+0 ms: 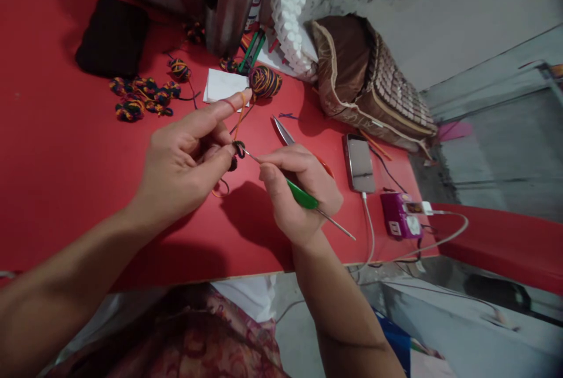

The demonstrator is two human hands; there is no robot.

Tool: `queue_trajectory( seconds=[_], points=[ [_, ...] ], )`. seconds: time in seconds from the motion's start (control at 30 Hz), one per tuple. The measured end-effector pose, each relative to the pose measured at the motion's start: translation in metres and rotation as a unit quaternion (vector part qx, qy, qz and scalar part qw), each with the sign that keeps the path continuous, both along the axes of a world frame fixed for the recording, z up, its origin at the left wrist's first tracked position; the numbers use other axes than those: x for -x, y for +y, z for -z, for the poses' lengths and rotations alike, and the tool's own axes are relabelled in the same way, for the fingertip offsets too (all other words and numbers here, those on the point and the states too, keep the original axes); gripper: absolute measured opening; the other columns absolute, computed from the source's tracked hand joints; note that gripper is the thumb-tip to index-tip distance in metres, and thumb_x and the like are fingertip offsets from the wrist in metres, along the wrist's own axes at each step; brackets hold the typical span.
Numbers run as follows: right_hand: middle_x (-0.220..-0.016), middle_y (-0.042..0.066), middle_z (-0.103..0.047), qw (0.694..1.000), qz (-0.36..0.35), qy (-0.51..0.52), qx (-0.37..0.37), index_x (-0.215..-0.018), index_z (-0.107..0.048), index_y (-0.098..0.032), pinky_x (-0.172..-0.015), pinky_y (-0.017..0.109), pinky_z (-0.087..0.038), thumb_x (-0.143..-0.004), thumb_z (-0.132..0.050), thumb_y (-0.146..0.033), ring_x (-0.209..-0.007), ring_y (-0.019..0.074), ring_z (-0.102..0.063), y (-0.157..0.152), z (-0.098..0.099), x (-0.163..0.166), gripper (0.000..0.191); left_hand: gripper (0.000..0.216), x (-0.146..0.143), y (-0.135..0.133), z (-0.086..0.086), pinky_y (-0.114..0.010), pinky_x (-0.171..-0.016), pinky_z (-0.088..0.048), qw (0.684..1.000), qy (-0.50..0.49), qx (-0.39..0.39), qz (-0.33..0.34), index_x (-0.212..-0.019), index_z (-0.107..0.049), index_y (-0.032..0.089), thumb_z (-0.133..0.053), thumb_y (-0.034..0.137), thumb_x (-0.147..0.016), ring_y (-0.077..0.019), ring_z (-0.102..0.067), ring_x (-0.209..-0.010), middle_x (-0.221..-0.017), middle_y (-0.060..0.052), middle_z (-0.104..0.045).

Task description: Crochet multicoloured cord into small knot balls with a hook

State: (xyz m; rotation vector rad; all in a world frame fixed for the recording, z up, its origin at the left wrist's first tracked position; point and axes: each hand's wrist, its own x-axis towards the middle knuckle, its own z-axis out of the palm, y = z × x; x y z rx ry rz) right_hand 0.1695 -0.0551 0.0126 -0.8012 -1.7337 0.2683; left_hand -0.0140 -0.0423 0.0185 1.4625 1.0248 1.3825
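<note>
Between the thumb and fingers of my left hand (185, 155) a small dark crochet piece (238, 150) is pinched. Orange and dark yarn (240, 117) runs from it up over my raised left index finger. My right hand (303, 190) grips a crochet hook (302, 195) by its green handle, pen-like, its metal tip touching the piece. A multicoloured yarn ball (265, 81) lies just beyond my left fingertip, beside white paper (225, 85). Scissors (284, 131) lie partly hidden behind my right hand.
Several small crocheted pieces (143, 97), a smaller yarn ball (179, 69) and a black pouch (113, 36) lie at left on the red table (53, 190). A steel bottle (233, 8) and brown bag (373, 78) stand behind. Right are a charging phone (359, 162) and purple socket box (398, 213).
</note>
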Motion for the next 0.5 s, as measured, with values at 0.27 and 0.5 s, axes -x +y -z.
queue_trajectory(
  seconds=[0.27, 0.5],
  points=[
    [-0.081, 0.000, -0.078, 0.999, 0.000, 0.020, 0.040, -0.099, -0.078, -0.023, -0.067, 0.029, -0.058, -0.104, -0.073, -0.017, -0.072, 0.0145, -0.074, -0.0021, -0.0009, -0.0009, 0.010, 0.051, 0.0036, -0.0023, 0.0004, -0.024, -0.059, -0.058, 0.995, 0.087, -0.041, 0.008, -0.147, -0.077, 0.025, -0.066, 0.017, -0.098, -0.0114, -0.067, -0.070, -0.097, 0.000, -0.077],
    [-0.074, -0.001, -0.075, 0.999, 0.006, 0.002, 0.050, -0.093, -0.077, -0.028, -0.056, 0.031, -0.055, -0.105, -0.069, -0.020, -0.061, 0.0152, -0.069, -0.0030, -0.0049, -0.0017, 0.017, 0.051, 0.0073, 0.0023, 0.0025, -0.026, -0.061, -0.051, 0.986, 0.125, -0.111, 0.025, -0.142, -0.078, 0.027, -0.066, 0.011, -0.096, -0.0121, -0.066, -0.072, -0.092, 0.002, -0.076]
  ],
)
